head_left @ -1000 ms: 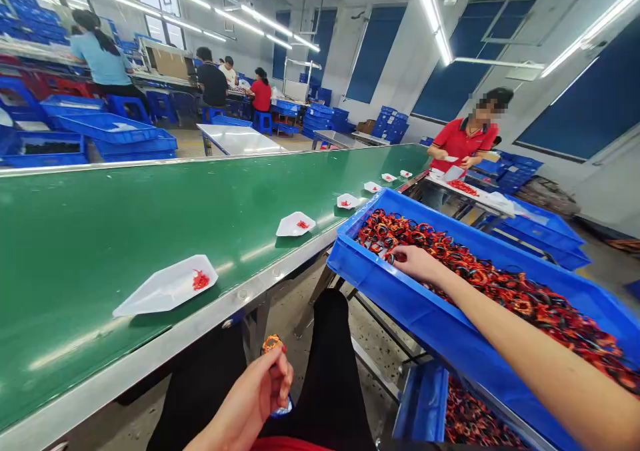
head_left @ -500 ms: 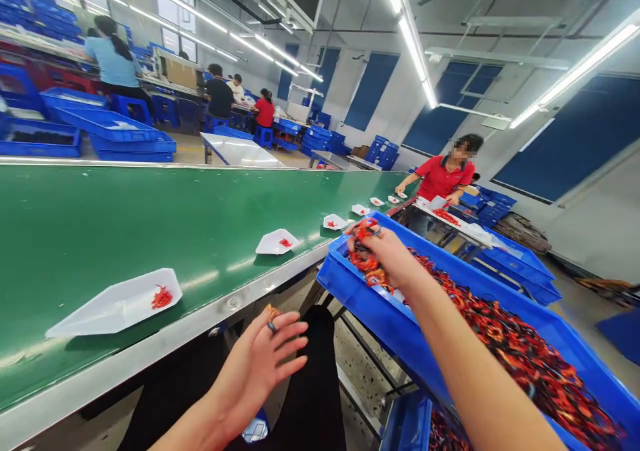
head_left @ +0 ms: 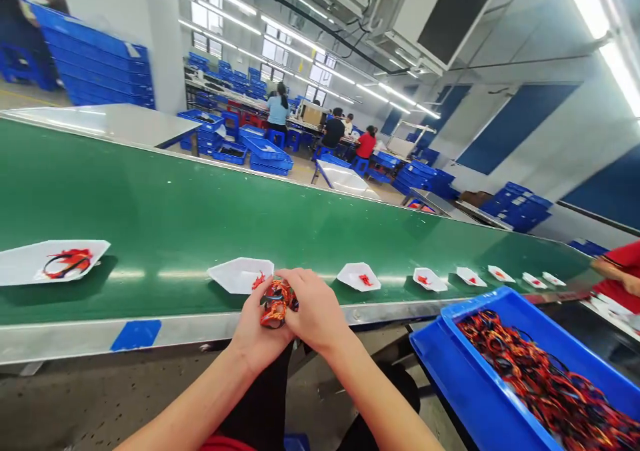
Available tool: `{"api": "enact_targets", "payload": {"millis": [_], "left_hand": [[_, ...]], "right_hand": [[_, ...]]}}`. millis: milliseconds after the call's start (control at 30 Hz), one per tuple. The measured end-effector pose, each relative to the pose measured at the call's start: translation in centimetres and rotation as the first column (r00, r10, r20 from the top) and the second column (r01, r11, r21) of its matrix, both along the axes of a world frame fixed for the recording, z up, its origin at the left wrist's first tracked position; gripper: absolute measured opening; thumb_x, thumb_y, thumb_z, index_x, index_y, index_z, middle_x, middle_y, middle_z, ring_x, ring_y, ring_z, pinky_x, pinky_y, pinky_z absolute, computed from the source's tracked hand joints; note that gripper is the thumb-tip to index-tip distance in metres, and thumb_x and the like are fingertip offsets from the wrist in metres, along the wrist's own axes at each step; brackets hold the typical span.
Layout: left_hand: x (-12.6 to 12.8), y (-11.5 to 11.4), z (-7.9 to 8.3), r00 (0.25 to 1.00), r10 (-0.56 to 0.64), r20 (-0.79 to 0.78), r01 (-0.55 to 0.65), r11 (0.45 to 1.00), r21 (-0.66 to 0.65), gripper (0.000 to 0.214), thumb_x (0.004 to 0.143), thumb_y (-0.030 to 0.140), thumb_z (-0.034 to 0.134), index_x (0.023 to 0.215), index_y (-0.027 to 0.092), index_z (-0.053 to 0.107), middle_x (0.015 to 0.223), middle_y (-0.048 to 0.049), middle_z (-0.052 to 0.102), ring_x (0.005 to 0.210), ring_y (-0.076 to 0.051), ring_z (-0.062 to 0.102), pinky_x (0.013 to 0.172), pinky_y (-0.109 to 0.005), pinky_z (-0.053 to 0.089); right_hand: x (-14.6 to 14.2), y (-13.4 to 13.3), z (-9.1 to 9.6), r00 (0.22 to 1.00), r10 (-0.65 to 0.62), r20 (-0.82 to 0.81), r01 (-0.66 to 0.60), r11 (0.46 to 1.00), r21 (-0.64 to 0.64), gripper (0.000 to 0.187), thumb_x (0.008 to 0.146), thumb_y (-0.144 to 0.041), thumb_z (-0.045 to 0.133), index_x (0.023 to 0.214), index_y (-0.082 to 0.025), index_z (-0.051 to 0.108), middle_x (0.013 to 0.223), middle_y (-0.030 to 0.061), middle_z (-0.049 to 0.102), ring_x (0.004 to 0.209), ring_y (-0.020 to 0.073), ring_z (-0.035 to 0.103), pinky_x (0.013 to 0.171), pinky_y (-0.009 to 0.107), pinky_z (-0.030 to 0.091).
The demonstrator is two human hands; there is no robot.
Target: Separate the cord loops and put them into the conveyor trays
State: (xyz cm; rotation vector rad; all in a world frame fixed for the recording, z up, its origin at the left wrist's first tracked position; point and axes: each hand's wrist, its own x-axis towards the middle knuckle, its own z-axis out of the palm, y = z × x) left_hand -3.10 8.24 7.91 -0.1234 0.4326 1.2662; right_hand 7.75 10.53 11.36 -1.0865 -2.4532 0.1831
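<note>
My left hand [head_left: 257, 334] and my right hand [head_left: 316, 311] are together at the belt's near edge, both closed around a bunch of red, orange and black wire loops [head_left: 277, 302]. Some fingertips are hidden behind the bunch. Just behind my hands, a white tray [head_left: 235, 276] with small red pieces lies on the green conveyor belt [head_left: 200, 217]. Another white tray [head_left: 20, 264], at the left, carries red pieces and a black loop [head_left: 67, 264]. More small trays holding red pieces, such as the white tray [head_left: 356, 272], run in a row to the right.
A blue bin [head_left: 450, 361] full of red and black loops stands at the lower right, beside the metal belt edge [head_left: 200, 327]. A co-worker's red sleeve [head_left: 623, 257] shows at the far right. Blue crates and seated people are beyond the belt.
My right hand has left the blue bin with a bunch of loops and met my left hand, which has closed on it. The view has swung left.
</note>
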Motion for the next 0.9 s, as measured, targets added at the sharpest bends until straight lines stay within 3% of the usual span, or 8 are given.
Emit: {"api": "enact_targets", "payload": {"millis": [133, 267, 433, 533, 600, 733, 800, 900], "left_hand": [[-0.5, 0.2, 0.0, 0.999, 0.038, -0.009, -0.038, 0.999, 0.006, 0.008, 0.079, 0.022, 0.056, 0.078, 0.016, 0.061, 0.075, -0.0030, 0.068, 0.065, -0.017, 0.064, 0.059, -0.030, 0.052], [-0.3, 0.4, -0.1, 1.000, 0.022, -0.007, -0.022, 1.000, 0.010, 0.013, 0.079, 0.024, 0.056, 0.087, 0.015, 0.062, 0.080, -0.0046, 0.067, 0.073, -0.020, 0.065, 0.065, -0.034, 0.053], [-0.1, 0.2, -0.3, 0.999, 0.003, 0.036, -0.004, 1.000, 0.030, 0.026, 0.079, 0.028, 0.055, 0.102, 0.016, 0.060, 0.098, -0.0124, 0.065, 0.092, -0.026, 0.064, 0.076, -0.041, 0.052], [-0.1, -0.2, -0.3, 0.999, 0.028, 0.032, -0.029, 0.999, 0.036, 0.028, 0.079, 0.028, 0.056, 0.103, 0.016, 0.059, 0.103, -0.0147, 0.063, 0.097, -0.029, 0.062, 0.079, -0.046, 0.051], [-0.3, -0.4, -0.1, 0.998, 0.066, 0.009, -0.066, 0.998, 0.022, 0.029, 0.079, 0.028, 0.056, 0.104, 0.014, 0.060, 0.103, -0.0162, 0.063, 0.097, -0.030, 0.062, 0.080, -0.049, 0.051], [-1.0, -0.8, 0.4, 0.992, 0.123, 0.016, -0.123, 0.992, 0.018, 0.026, 0.080, 0.026, 0.054, 0.101, 0.012, 0.060, 0.103, -0.0184, 0.062, 0.097, -0.030, 0.061, 0.080, -0.050, 0.051], [-1.5, -1.0, 0.5, 0.992, 0.126, 0.031, -0.127, 0.991, 0.031, 0.025, 0.080, 0.025, 0.054, 0.099, 0.011, 0.061, 0.104, -0.0188, 0.061, 0.097, -0.030, 0.061, 0.080, -0.050, 0.051], [-2.3, -1.6, 0.5, 0.990, 0.137, 0.027, -0.137, 0.990, 0.029, 0.026, 0.078, 0.024, 0.056, 0.100, 0.011, 0.061, 0.108, -0.0194, 0.060, 0.101, -0.031, 0.060, 0.081, -0.047, 0.052]], "right_hand": [[0.0, 0.0, 0.7, 0.995, 0.064, -0.071, -0.066, 0.997, -0.026, 0.048, 0.072, -0.008, 0.054, 0.118, -0.022, 0.051, 0.113, 0.0054, 0.058, 0.104, 0.0208, 0.050, 0.091, 0.035, 0.040], [0.9, -1.4, 0.9, 0.988, -0.003, -0.156, -0.001, 1.000, -0.022, 0.044, 0.074, -0.008, 0.056, 0.115, -0.023, 0.053, 0.114, 0.0061, 0.057, 0.104, 0.0214, 0.050, 0.090, 0.036, 0.040], [1.2, -4.3, -0.7, 0.919, -0.216, -0.329, 0.153, 0.966, -0.207, 0.017, 0.081, -0.023, 0.057, 0.098, -0.023, 0.061, 0.080, 0.0008, 0.061, 0.060, 0.0136, 0.051, 0.061, 0.028, 0.043], [0.6, -5.2, -2.4, 0.871, -0.294, -0.394, 0.163, 0.929, -0.332, 0.011, 0.079, -0.028, 0.061, 0.086, -0.021, 0.064, 0.074, 0.0001, 0.061, 0.053, 0.0111, 0.047, 0.053, 0.025, 0.039], [0.3, -5.4, -3.1, 0.797, -0.370, -0.478, 0.122, 0.873, -0.473, 0.013, 0.080, -0.031, 0.060, 0.080, -0.019, 0.065, 0.067, 0.0000, 0.059, 0.051, 0.0104, 0.046, 0.050, 0.023, 0.037], [0.6, -5.2, -3.0, 0.577, -0.564, -0.590, -0.155, 0.634, -0.758, 0.024, 0.075, -0.039, 0.065, 0.072, -0.015, 0.063, 0.051, -0.0037, 0.050, 0.041, 0.0062, 0.039, 0.038, 0.018, 0.030], [0.8, -5.2, -2.6, 0.469, -0.624, -0.626, -0.311, 0.546, -0.778, 0.027, 0.072, -0.040, 0.069, 0.068, -0.014, 0.062, 0.053, -0.0033, 0.052, 0.039, 0.0035, 0.036, 0.036, 0.016, 0.027], [0.9, -5.3, -2.0, 0.354, -0.683, -0.639, -0.460, 0.468, -0.755, 0.028, 0.071, -0.040, 0.071, 0.071, -0.013, 0.065, 0.059, -0.0017, 0.055, 0.040, 0.0018, 0.037, 0.034, 0.013, 0.026]]}}
